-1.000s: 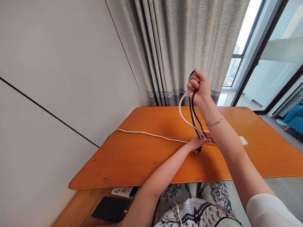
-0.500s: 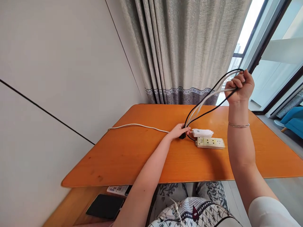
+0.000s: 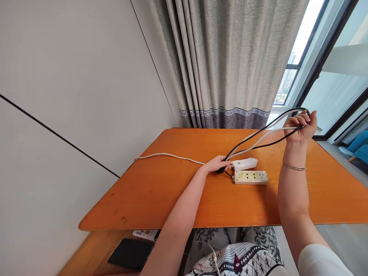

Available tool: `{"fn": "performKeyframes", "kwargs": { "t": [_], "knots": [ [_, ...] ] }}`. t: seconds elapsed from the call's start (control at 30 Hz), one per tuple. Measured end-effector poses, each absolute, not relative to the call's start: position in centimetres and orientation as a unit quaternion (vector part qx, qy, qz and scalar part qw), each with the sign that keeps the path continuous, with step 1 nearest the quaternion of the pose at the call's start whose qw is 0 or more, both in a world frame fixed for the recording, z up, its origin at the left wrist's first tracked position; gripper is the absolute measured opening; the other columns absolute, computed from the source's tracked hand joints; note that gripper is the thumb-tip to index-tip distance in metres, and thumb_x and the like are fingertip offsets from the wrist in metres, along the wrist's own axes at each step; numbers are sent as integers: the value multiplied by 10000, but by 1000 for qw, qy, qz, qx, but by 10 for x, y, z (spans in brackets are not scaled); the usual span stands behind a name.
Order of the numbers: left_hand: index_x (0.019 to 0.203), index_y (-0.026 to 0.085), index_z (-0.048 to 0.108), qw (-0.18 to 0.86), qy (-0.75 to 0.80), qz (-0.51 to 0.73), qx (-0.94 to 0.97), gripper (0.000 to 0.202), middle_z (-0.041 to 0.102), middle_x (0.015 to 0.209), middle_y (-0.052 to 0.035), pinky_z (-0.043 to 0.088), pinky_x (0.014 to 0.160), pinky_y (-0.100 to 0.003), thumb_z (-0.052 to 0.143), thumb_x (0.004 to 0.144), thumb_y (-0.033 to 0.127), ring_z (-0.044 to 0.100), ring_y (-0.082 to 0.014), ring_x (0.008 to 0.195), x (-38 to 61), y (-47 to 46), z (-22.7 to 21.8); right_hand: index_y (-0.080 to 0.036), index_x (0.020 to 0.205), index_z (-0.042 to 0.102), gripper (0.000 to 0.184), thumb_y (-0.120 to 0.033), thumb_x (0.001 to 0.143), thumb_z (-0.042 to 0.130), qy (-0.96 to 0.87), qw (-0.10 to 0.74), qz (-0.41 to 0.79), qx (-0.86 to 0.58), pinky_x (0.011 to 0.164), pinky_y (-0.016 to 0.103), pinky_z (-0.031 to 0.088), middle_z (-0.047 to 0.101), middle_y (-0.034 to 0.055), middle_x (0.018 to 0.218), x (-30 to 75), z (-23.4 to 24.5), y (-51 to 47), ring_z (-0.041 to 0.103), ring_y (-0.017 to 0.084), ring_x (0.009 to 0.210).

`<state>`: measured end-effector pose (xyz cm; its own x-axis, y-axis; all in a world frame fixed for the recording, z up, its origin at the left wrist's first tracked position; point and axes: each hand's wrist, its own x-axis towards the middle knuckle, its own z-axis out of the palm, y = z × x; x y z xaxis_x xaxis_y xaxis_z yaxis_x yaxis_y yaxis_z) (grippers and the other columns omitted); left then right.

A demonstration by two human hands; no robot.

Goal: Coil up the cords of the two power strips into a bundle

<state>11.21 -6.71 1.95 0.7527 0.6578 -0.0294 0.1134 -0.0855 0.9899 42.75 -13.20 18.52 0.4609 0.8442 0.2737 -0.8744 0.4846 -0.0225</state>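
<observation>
My right hand [image 3: 301, 126] is raised above the right side of the orange table [image 3: 178, 191], closed around a loop of black and white cables [image 3: 258, 140]. The cables run down and left to my left hand [image 3: 215, 165], which rests on the table and pinches them near a black plug. Just right of that hand lie a white power strip [image 3: 245, 164] and a cream power strip [image 3: 251, 177], side by side. One white cable [image 3: 169, 156] trails left across the table to its edge by the wall.
A grey curtain [image 3: 224, 57] hangs behind the table, with a window and dark frame [image 3: 322, 61] to its right. A white wall stands on the left. On a lower shelf under the front edge lie a black phone [image 3: 130, 253] and a printed card [image 3: 145, 234].
My right hand has swung from above the table's middle out to the right and then lowered, drawing the cables taut. The two power strips have come into view. My left hand stays down.
</observation>
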Motion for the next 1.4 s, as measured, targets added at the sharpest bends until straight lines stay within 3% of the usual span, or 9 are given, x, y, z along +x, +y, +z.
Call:
{"fn": "performKeyframes", "kwargs": {
  "t": [0.2,0.37,0.53,0.73,0.87,1.0,1.13,1.23,1.4],
  "knots": [
    [606,194,485,644,249,347,635,618,448,436,64,496,780,-312,699,646,772,480,-102,488,103,-70,36,-183,753,570,282,-385,943,621,-175,858,476,-73,358,133,328,351,-148,428,444,151,-128,363,-5,306],
    [641,177,503,675,200,432,564,534,433,485,73,517,668,-274,840,621,590,457,-79,459,91,-82,75,-170,786,609,240,-309,762,803,-257,852,372,-263,393,90,346,452,-127,500,451,130,-121,414,-11,389],
    [701,160,556,668,196,502,514,392,433,515,76,508,568,-222,802,748,462,439,-57,426,95,-93,124,-239,958,573,407,-251,631,815,-317,803,334,-379,446,125,393,594,-87,622,444,121,-118,563,57,518],
    [702,157,559,673,199,584,407,289,371,479,91,502,548,-174,636,925,324,389,-38,382,106,-101,155,-217,808,636,171,-336,702,698,-478,679,293,-474,507,209,414,607,-35,638,434,113,-116,632,115,586],
    [700,162,539,682,193,631,315,329,353,476,96,491,537,-155,524,997,303,367,-31,368,106,-99,163,-202,843,714,221,-384,759,622,-555,604,319,-476,680,304,497,688,29,721,425,112,-118,695,194,734],
    [712,165,523,686,190,662,236,331,359,488,103,486,560,-137,501,1013,300,383,-18,374,101,-92,166,-211,965,725,304,-366,704,727,-637,531,331,-451,799,356,500,732,58,896,413,110,-116,686,246,910],
    [718,161,525,683,202,673,200,346,374,493,98,480,560,-145,457,1031,291,407,-19,381,101,-86,163,-202,887,718,304,-469,743,727,-650,520,281,-478,701,323,472,631,20,759,407,104,-107,570,170,727],
    [720,159,526,681,213,673,191,332,384,497,99,477,566,-149,488,1019,298,416,-16,382,104,-81,160,-201,751,689,352,-551,751,716,-636,549,233,-489,624,282,432,588,30,828,409,101,-103,477,130,685],
    [718,160,515,688,237,662,180,298,456,521,94,488,582,-156,551,989,278,440,-12,393,108,-75,154,-196,684,623,526,-714,703,710,-543,619,322,-468,444,227,318,579,16,695,411,103,-102,365,77,518]
  ]
}}
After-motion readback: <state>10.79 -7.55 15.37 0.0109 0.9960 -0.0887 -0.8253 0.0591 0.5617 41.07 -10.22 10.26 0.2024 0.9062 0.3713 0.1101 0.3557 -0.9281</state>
